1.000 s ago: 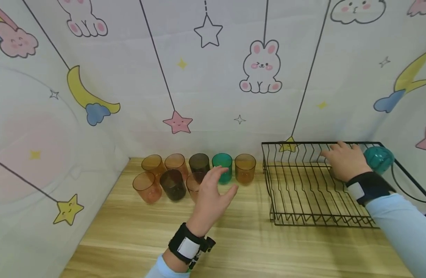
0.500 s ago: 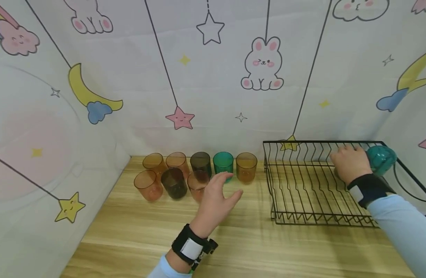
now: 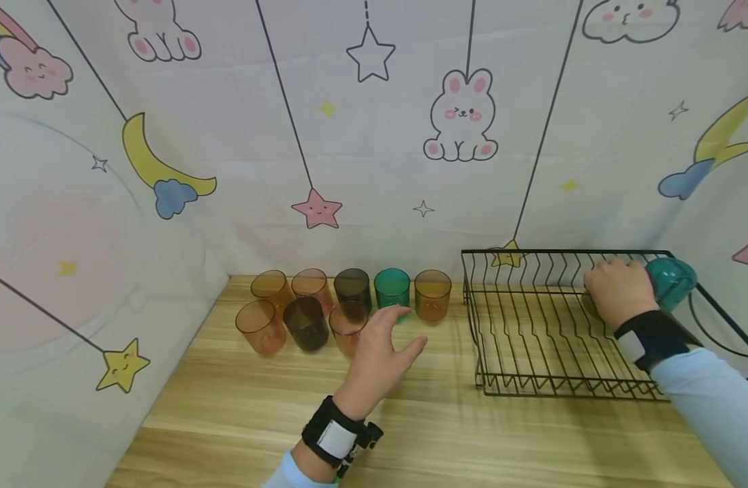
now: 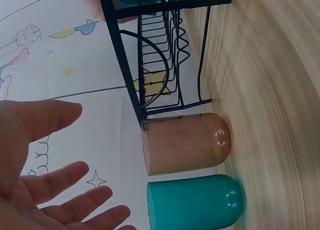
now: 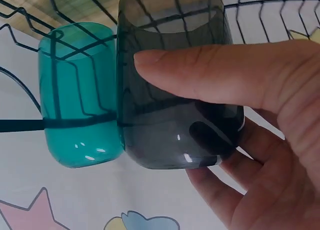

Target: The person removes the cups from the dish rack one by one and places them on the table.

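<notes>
My right hand (image 3: pixel 618 290) is over the right end of the black wire dish rack (image 3: pixel 532 393). It holds a dark grey see-through cup (image 5: pixel 175 135), thumb along one side and fingers behind. The cup is upside down, rim toward the wires; in the head view the hand hides it. Close beside it, an upturned teal cup (image 5: pixel 82 99) leans in the rack. My left hand (image 3: pixel 377 362) hovers with spread, relaxed fingers and holds nothing. Nearest to it are a pinkish cup (image 3: pixel 345 333), a teal cup (image 4: pixel 195 205) and an amber cup (image 4: pixel 185 145).
More tinted cups stand upright in two rows at the back left of the wooden table (image 3: pixel 240 420), among them a dark cup (image 3: pixel 305 325) and an orange-pink cup (image 3: pixel 261 329). A cartoon-printed white curtain (image 3: pixel 380 169) closes off the back and sides.
My right hand has moved slightly right and its fingers have drawn in on the side toward the teal cup in the rack. My left hand has shifted slightly right, still spread.
</notes>
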{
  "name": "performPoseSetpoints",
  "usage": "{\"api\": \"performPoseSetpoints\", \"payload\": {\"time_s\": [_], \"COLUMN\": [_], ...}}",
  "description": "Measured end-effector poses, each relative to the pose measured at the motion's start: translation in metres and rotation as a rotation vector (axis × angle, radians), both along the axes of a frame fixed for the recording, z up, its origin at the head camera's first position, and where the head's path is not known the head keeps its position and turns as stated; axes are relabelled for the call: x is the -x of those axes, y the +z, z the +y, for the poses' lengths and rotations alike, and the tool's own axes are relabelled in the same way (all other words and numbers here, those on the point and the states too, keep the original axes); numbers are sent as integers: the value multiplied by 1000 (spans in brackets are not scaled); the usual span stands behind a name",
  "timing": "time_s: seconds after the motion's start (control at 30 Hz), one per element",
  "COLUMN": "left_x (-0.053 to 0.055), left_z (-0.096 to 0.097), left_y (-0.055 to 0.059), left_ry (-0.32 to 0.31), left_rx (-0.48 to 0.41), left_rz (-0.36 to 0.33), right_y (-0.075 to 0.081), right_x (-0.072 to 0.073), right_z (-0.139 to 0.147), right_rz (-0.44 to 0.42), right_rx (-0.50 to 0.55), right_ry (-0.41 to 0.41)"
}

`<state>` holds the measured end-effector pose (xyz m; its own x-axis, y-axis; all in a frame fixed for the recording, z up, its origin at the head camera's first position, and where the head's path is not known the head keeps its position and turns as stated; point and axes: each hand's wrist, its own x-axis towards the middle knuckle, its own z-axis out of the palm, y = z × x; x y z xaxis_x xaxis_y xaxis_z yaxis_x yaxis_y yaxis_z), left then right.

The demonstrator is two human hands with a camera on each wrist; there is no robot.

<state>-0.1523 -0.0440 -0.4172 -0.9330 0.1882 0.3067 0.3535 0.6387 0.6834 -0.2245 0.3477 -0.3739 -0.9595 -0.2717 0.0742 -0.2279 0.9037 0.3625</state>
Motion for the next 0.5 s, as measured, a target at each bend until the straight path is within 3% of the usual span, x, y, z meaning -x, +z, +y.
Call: {"api": "performPoseSetpoints", "payload": {"time_s": [0.3, 0.5], "left_x": [0, -1], "left_z": [1, 3], "left_y": [4, 7], "left_ry": [-6, -12], "left_rx": [4, -12], "left_rz": [7, 4], "right_y": [30, 47], "right_x": [-11, -24], "right_z": [-27, -52], "right_rz": [118, 113], "right_rx": [147, 228], "right_ry": [43, 52]}}
